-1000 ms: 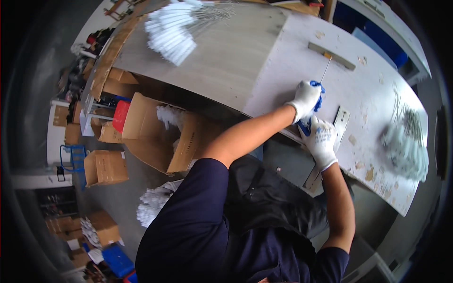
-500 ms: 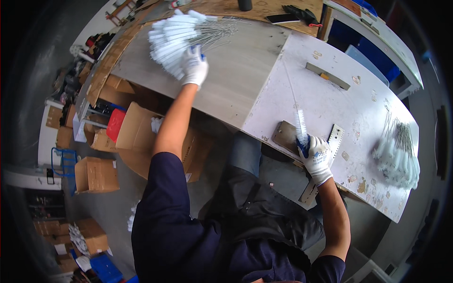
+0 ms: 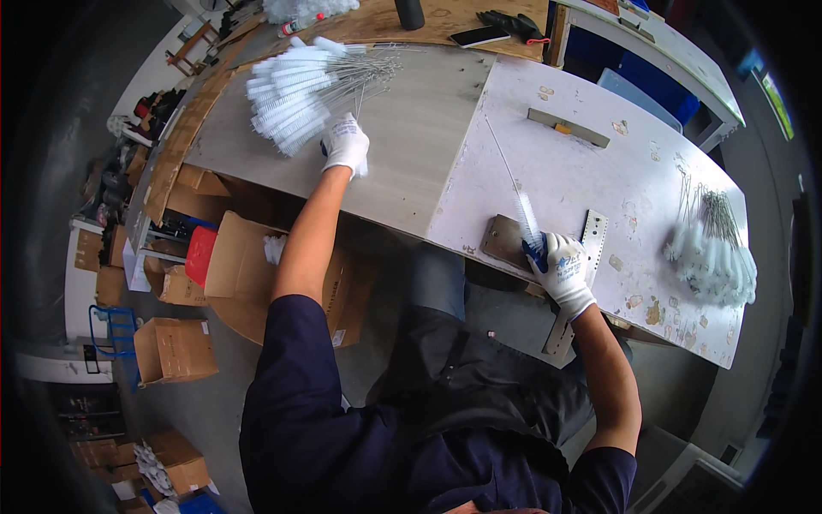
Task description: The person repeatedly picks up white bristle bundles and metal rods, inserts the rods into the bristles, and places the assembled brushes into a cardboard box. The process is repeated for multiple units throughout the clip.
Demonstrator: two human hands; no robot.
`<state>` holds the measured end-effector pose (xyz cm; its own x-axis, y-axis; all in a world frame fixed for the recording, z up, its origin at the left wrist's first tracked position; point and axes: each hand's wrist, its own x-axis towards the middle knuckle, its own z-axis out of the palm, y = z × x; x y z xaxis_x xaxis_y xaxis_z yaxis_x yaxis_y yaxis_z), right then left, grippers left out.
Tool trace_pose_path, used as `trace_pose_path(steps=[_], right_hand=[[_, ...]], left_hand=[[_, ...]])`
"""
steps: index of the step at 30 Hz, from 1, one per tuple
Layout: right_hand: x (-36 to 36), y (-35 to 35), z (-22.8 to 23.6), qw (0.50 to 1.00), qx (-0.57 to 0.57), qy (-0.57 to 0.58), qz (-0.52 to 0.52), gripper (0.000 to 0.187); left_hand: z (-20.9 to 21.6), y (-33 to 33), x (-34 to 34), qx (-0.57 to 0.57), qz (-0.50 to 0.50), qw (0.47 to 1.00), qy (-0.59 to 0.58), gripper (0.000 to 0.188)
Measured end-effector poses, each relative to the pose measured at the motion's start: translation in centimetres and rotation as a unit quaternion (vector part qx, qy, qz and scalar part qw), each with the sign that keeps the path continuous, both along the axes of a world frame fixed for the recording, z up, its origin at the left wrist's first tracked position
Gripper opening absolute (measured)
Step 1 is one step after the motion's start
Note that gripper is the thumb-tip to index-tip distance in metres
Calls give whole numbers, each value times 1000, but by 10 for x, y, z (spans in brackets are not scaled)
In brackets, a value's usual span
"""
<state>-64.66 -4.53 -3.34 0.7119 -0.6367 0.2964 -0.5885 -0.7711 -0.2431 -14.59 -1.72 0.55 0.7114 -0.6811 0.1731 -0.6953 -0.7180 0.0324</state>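
Both hands wear white gloves with blue finger areas. My left hand (image 3: 345, 146) is closed on a white-bristled wire brush; its wire (image 3: 360, 99) sticks out above the fingers, and most of its bristles are hidden. Just beyond lies a fanned pile of similar brushes (image 3: 291, 96), wires pointing right. My right hand (image 3: 561, 267) is closed around the bristled end of another wire brush (image 3: 527, 218), whose thin wire slants up and left over the table. Next to that hand are a dark metal block (image 3: 503, 241) and a perforated metal strip (image 3: 594, 235).
On the table's right end lies a second bunch of brushes (image 3: 712, 248). A metal bar (image 3: 568, 127) rests farther back. Behind are a phone (image 3: 473, 37), dark gloves (image 3: 512, 26) and a black cylinder (image 3: 410, 12). An open cardboard box (image 3: 237, 257) stands below the table's left side.
My left hand has drawn back from the pile toward me, now with a brush in it. My right hand keeps its brush near the metal block. The whole view has shifted slightly.
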Motion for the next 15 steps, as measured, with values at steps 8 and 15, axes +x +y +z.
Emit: trace_pose_path(steps=[8, 15], right_hand=[[4, 3, 3, 1000, -2, -13, -1, 34], [-3, 5, 4, 1000, 8, 3, -7, 33]], left_hand=[[20, 6, 12, -105, -128, 929, 330, 23], [23, 1, -105, -217, -155, 842, 469, 11]])
